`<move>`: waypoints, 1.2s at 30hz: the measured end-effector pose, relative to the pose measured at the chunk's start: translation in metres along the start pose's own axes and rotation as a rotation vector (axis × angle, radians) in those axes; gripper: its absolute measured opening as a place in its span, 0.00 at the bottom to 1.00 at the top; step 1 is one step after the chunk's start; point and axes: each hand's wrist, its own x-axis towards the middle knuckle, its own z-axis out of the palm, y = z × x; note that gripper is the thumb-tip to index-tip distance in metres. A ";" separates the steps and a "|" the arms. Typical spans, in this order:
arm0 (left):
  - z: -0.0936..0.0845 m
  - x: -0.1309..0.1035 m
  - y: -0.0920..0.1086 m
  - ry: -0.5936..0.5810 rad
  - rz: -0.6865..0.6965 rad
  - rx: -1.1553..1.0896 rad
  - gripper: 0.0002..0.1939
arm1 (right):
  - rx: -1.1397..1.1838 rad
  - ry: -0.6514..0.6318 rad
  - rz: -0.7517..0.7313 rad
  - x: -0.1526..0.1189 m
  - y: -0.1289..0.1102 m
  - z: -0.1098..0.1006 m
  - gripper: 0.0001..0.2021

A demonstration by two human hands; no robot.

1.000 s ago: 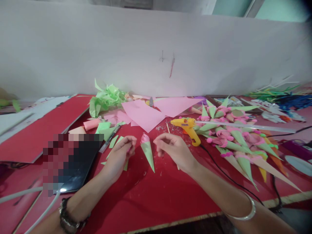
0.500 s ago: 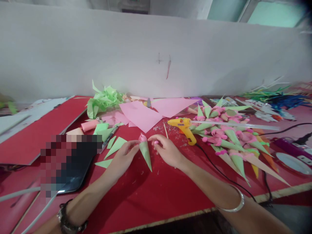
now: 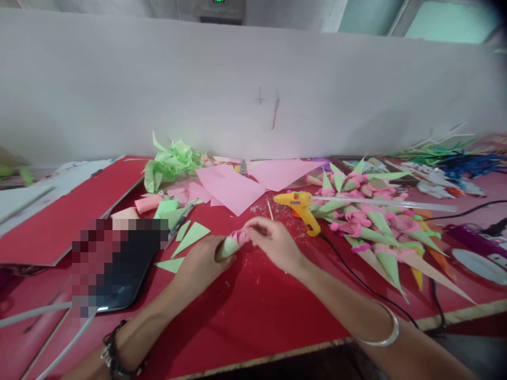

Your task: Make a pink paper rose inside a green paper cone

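Note:
A light green paper cone point(image 3: 227, 249) with a pink curled top lies tilted in my left hand point(image 3: 203, 262), whose fingers wrap round it. The cone's pink end faces my right hand point(image 3: 276, 244). The fingertips of my right hand are pinched at that pink end; a pink bit shows there, and I cannot make out whether it is the small pink ball or part of the top. Green paper pieces point(image 3: 191, 237) lie left of my left hand. A yellow glue gun point(image 3: 301, 207) with a long clear stick rests beyond my right hand.
Many green and pink cones point(image 3: 376, 221) are heaped at the right, beside a white dish point(image 3: 479, 265). Pink sheets point(image 3: 233, 184) and crumpled green paper point(image 3: 172, 161) lie at the back. A dark tablet-like object point(image 3: 130, 274) is at the left. The glue gun's cord runs right.
The cone has gone from hanging point-down at my left fingertips to lying tilted in my left hand. My right fingers have moved left to its pink end.

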 end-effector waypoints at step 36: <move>0.000 -0.001 0.003 -0.114 -0.086 0.168 0.19 | -0.192 0.201 -0.345 -0.004 -0.010 -0.004 0.16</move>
